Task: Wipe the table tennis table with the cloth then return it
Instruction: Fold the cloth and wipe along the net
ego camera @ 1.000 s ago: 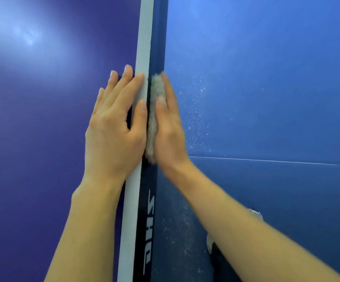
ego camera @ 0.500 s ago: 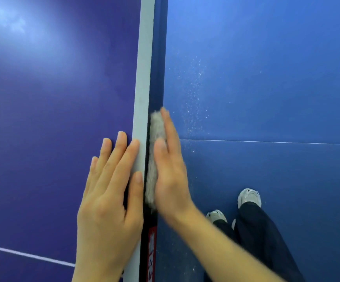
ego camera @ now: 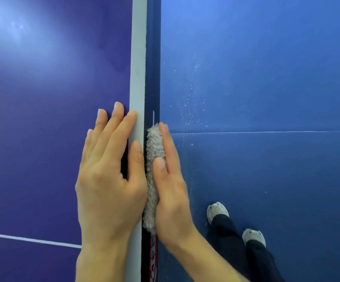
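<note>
Head view | we see the grey cloth (ego camera: pixel 153 180) bunched against the worktop (ego camera: pixel 43 139) side, just right of the white edge line (ego camera: pixel 138 68) | our right hand (ego camera: pixel 171 192) presses it, fingers straight | our left hand (ego camera: pixel 108 180) lies flat, fingers straight, thumb on that line

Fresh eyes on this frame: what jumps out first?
Two hands at centre: the left hand lies flat on the purple table top by its white edge line, while the right hand presses a fluffy grey cloth against the table's side. White specks dot the blue floor beyond the right hand.
</note>
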